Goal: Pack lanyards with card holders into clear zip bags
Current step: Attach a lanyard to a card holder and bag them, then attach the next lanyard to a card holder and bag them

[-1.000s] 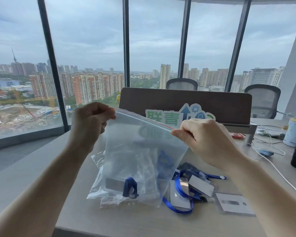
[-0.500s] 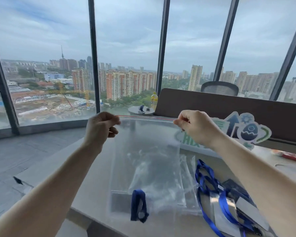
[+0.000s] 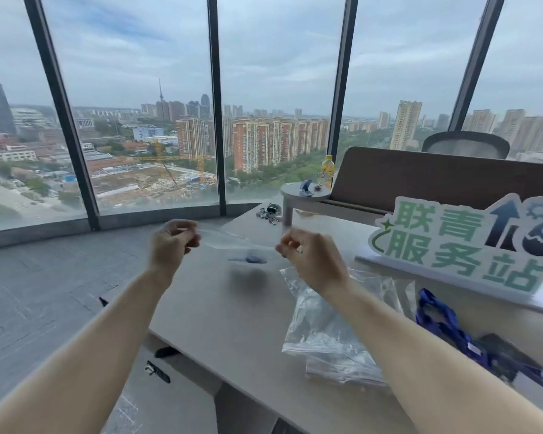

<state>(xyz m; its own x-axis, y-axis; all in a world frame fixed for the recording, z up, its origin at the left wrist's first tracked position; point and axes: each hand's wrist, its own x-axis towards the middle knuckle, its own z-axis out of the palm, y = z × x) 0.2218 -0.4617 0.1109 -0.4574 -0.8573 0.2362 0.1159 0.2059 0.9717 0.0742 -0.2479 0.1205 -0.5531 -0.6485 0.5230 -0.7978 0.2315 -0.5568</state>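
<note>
— Lying nearest, what's on the tabletop (image 3: 226, 311)?
— A pile of clear bags (image 3: 329, 333) toward its right side, with blue lanyards (image 3: 445, 324) beside them, nearer the right edge.
— And the hands?
— Farther out, the left hand (image 3: 171, 242) and the right hand (image 3: 308, 258) each pinch one end of a clear zip bag (image 3: 239, 244), stretched flat above the tabletop; something blue shows in it, blurred.
— Beyond that?
— A green sign (image 3: 464, 242), keys (image 3: 268, 213), and a yellow bottle (image 3: 327, 170) on a round shelf.

Left hand (image 3: 173, 242), right hand (image 3: 308, 261) raised, fingers curled (pinching), forearms extended.
</note>
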